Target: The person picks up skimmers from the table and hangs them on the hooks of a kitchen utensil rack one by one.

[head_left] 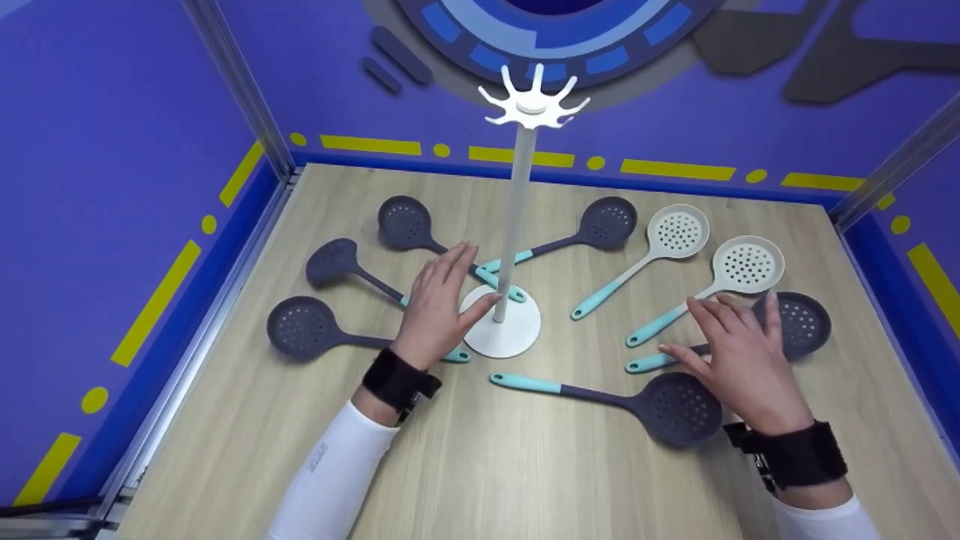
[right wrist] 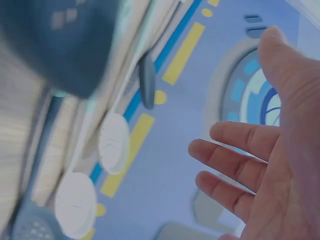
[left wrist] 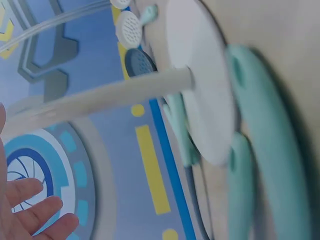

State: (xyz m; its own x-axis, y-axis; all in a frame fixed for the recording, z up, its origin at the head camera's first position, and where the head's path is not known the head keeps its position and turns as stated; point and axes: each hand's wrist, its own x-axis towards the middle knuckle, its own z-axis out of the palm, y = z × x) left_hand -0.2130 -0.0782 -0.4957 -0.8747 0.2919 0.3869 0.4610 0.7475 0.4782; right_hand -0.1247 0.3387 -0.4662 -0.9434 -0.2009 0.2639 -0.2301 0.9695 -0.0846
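A white stand pole (head_left: pixel 517 202) rises from a round base (head_left: pixel 517 341), topped by a ring of hooks (head_left: pixel 532 105). My left hand (head_left: pixel 435 311) hovers beside the pole with its fingers extended, above the turquoise-ended handles of the dark skimmers (head_left: pixel 301 328) on the left. In the left wrist view its fingers (left wrist: pixel 40 210) hold nothing. My right hand (head_left: pixel 746 367) is spread over the handle of a dark skimmer (head_left: pixel 808 326), partly covering it. The right wrist view shows these fingers (right wrist: pixel 235 175) apart and holding nothing. Another dark skimmer (head_left: pixel 679 409) lies in front.
Two white skimmers (head_left: pixel 679 231) lie back right, their turquoise handles toward the stand. One dark skimmer (head_left: pixel 609 223) lies behind the pole, another (head_left: pixel 405 221) at back left. Blue printed walls (head_left: pixel 135 150) enclose the wooden table (head_left: pixel 465 480) at the back and sides.
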